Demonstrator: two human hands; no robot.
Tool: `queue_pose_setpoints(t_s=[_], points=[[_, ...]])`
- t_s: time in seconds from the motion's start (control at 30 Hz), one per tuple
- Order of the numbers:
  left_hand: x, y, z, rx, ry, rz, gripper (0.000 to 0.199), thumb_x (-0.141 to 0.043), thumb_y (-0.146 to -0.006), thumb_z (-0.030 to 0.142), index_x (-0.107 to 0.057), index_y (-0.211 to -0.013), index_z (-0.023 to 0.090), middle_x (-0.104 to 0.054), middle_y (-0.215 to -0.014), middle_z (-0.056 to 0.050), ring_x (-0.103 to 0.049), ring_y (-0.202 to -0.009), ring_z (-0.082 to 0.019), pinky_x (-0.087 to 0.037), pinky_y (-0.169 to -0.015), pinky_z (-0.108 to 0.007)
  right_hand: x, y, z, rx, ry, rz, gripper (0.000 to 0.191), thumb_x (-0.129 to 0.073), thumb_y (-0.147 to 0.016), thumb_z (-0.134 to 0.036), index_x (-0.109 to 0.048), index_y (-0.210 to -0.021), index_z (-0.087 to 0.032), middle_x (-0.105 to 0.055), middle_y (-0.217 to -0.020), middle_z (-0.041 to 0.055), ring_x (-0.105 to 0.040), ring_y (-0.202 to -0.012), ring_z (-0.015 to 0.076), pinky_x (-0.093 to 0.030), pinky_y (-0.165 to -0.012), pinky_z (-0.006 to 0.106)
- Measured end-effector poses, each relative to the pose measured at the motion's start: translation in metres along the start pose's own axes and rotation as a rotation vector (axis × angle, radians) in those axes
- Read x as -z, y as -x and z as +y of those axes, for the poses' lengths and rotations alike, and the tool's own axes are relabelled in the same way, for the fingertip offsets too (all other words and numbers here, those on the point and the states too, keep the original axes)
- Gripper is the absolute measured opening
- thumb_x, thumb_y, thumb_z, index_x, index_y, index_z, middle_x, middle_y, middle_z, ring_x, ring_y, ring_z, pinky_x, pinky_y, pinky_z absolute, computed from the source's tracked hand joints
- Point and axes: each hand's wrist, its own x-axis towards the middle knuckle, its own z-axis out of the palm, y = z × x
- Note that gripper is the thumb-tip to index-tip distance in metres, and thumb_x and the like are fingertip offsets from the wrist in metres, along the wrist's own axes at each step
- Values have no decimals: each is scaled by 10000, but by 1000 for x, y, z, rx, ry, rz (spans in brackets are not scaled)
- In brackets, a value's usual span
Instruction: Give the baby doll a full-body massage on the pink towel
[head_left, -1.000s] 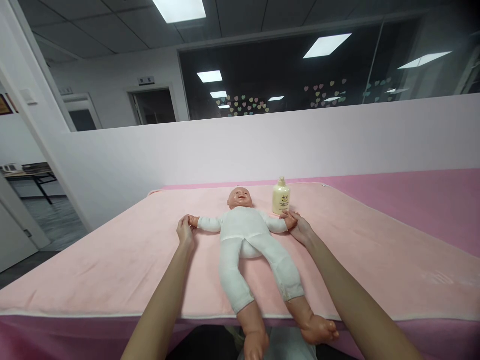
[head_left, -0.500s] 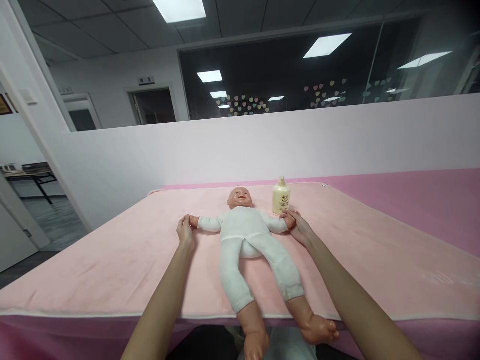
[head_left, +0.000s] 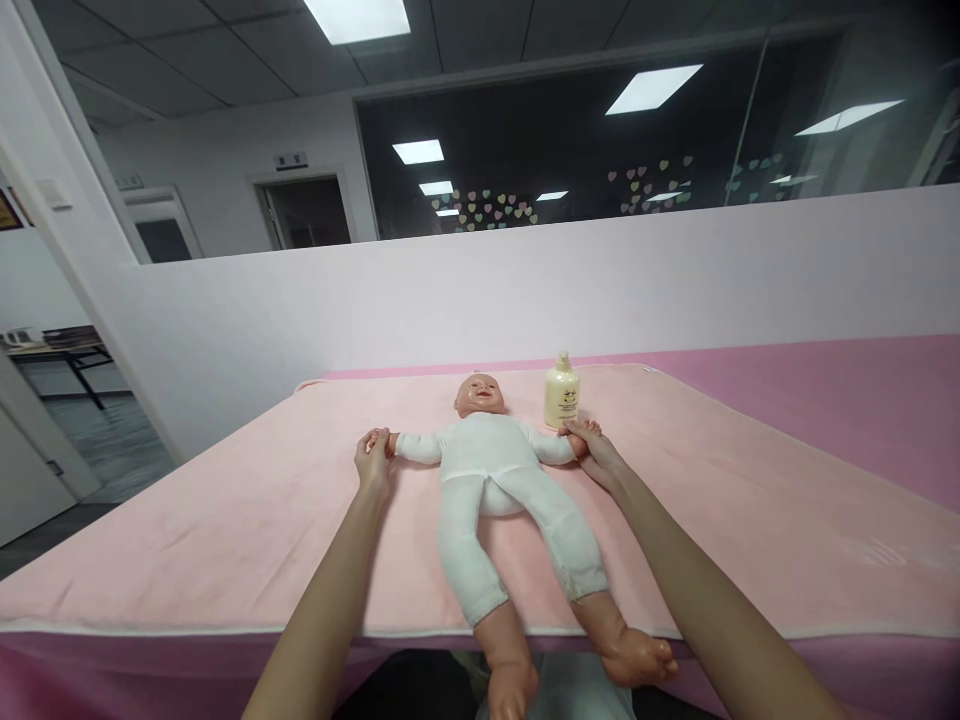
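A baby doll [head_left: 491,455] with a white cloth body lies on its back, arms spread to both sides and feet past the near edge. My left hand [head_left: 372,461] is closed round the doll's hand on the left side. On the other side my right hand [head_left: 597,452] grips the doll's other hand, thumb across it. Just behind my right hand stands a pale yellow pump bottle [head_left: 562,393], upright. The doll lies on a pink blanket [head_left: 247,530].
Beyond the blanket runs a low white wall [head_left: 525,295] with dark glass above it. Darker pink cover [head_left: 885,420] shows at the right. Past a doorway on the far left is a table [head_left: 71,350] with things on it.
The fingers of my left hand have shifted slightly over the doll's hand. My right hand keeps its hold, with a small shift of the thumb. The doll and bottle stay in place.
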Motion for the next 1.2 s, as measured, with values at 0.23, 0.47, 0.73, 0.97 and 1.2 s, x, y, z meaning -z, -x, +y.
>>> queue_pose_setpoints(t_s=[0.23,0.47,0.73,0.97,1.2], points=[[0,2,1,-4,2,-8,283,-709,-643,276,-549,-855,177,-583,-833,-17,-569,-681,-122,-479,-585,-267,0,0,1,-2,-3,11,181,-778,-589,-273,-635,-626,-168,-654,-659,25,-586,-666,132,-516,-655,235],[0,-1,-1,-13,-1,-5,319,-727,-624,309,-546,-850,176,-580,-813,-12,-560,-672,-119,-470,-576,-266,4,-7,4,-22,-6,34,161,-752,-605,-267,-633,-623,-161,-653,-644,25,-590,-650,127,-512,-649,227],[2,-5,-5,-4,-7,-27,270,-721,-622,332,-596,-774,147,-600,-793,-28,-572,-714,-131,-486,-644,-289,7,-9,5,-35,11,54,146,-737,-638,-265,-642,-672,-160,-676,-693,44,-623,-684,147,-528,-674,241],[5,-8,-9,-11,-42,-52,289,-713,-612,363,-614,-750,129,-601,-749,-30,-568,-695,-137,-486,-666,-306,4,-6,4,-35,4,81,147,-720,-671,-274,-630,-694,-160,-687,-710,58,-640,-688,154,-533,-666,242],[6,-7,-8,-18,-73,-49,311,-704,-611,380,-627,-775,127,-609,-756,-38,-569,-703,-147,-491,-691,-321,3,-5,5,-22,11,86,123,-694,-703,-273,-624,-699,-172,-689,-701,53,-642,-663,151,-536,-661,247]])
